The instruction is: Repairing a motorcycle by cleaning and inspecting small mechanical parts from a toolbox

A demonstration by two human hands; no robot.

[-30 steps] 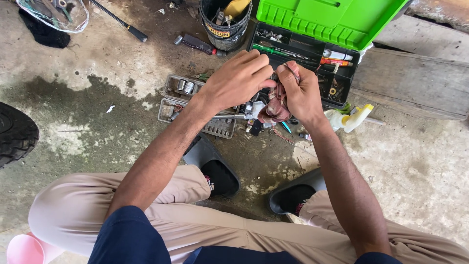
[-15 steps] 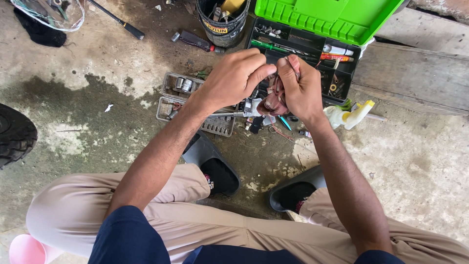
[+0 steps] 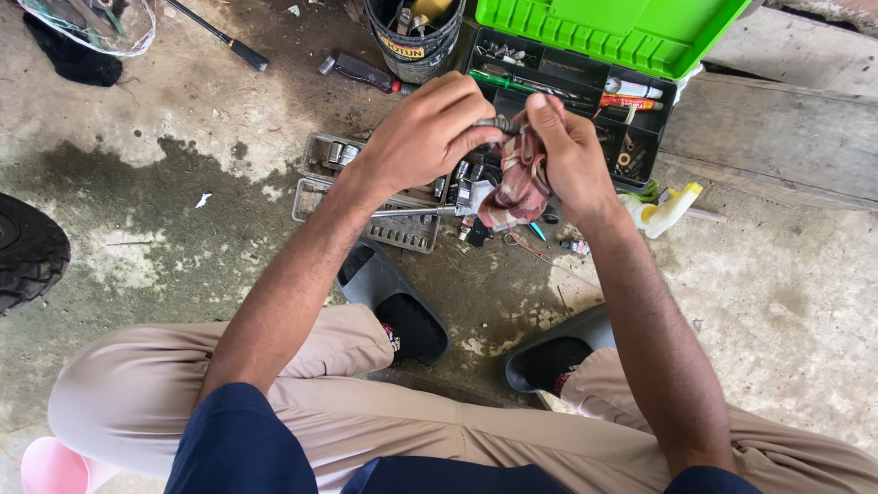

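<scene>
Rag point(image 3: 519, 183): red checked cloth, bunched in the right hand, hanging down from the palm above the floor in front of the toolbox.
Metal part point(image 3: 501, 123): small grey piece, pinched between both hands at the top of the rag; its shape is too small to tell.
Left hand point(image 3: 425, 137): closed, fingertips clamped on the metal part, knuckles turned up toward the camera.
Right hand point(image 3: 569, 154): closed around the rag, thumb up against the metal part, touching the left hand's fingertips.
Hands together: both meet at the part, held above the socket tray and the scattered bits.
Socket tray point(image 3: 393, 229): grey, open on the floor just under the left wrist, sockets in rows, a long metal bar lying across it.
Toolbox point(image 3: 640, 137): black tray with a raised green lid point(image 3: 604, 32), just beyond the hands; screwdrivers and small tools lie in its compartments.
Bucket point(image 3: 416, 46): black, round, left of the toolbox, tools standing in it.
Bottle point(image 3: 668, 212): white with a yellow cap, lying on the floor right of the right wrist.
Sandals point(image 3: 402, 306): grey, on both feet, under the forearms.
Floor point(image 3: 165, 183): stained concrete, dark wet patch to the left.
Tyre point(image 3: 27, 261): black, at the left edge, well apart from the hands.
Plank point(image 3: 786, 146): weathered wood, right of the toolbox.
</scene>
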